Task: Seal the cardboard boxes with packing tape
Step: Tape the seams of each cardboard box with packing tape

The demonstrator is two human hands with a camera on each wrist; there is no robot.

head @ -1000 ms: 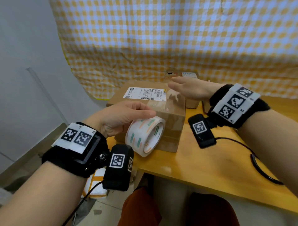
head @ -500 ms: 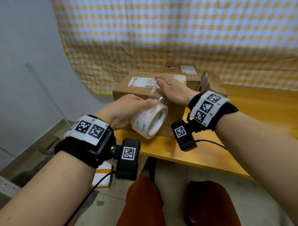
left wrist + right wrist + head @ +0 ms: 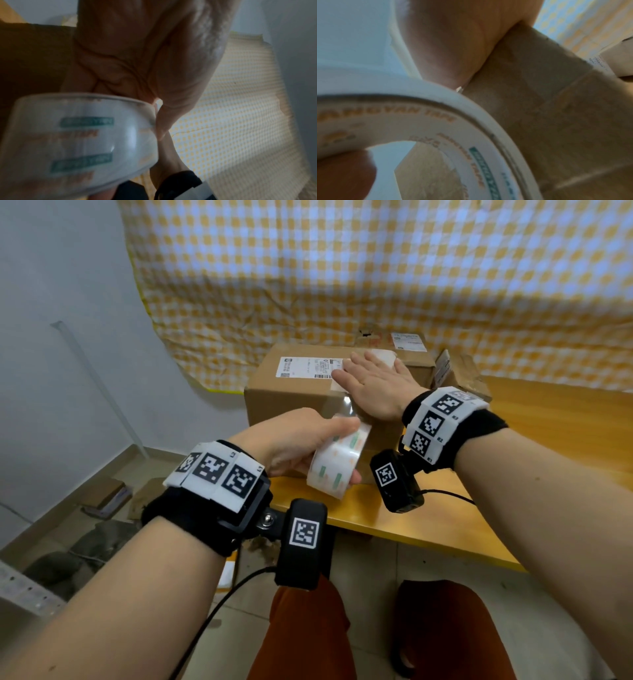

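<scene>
A brown cardboard box [image 3: 291,395] with a white shipping label [image 3: 308,367] stands at the left end of the wooden table [image 3: 445,518]. My left hand [image 3: 308,440] grips a roll of clear packing tape [image 3: 337,465] in front of the box's near face; the roll fills the left wrist view [image 3: 82,143] and the right wrist view [image 3: 436,135]. A shiny strip of tape [image 3: 346,405] runs from the roll up over the box's top edge. My right hand [image 3: 373,378] lies flat, fingers straight, pressing on the box's top over that strip.
A second cardboard box [image 3: 407,350] and an open torn carton [image 3: 459,374] stand behind the first. A yellow-checked cloth [image 3: 376,275] hangs along the wall. Flattened cartons [image 3: 106,494] lie on the floor at the left. A black cable [image 3: 448,494] runs across the table.
My right hand came down from above the box and now presses flat on its top. My left hand kept the roll in front of the box, turning it more edge-on.
</scene>
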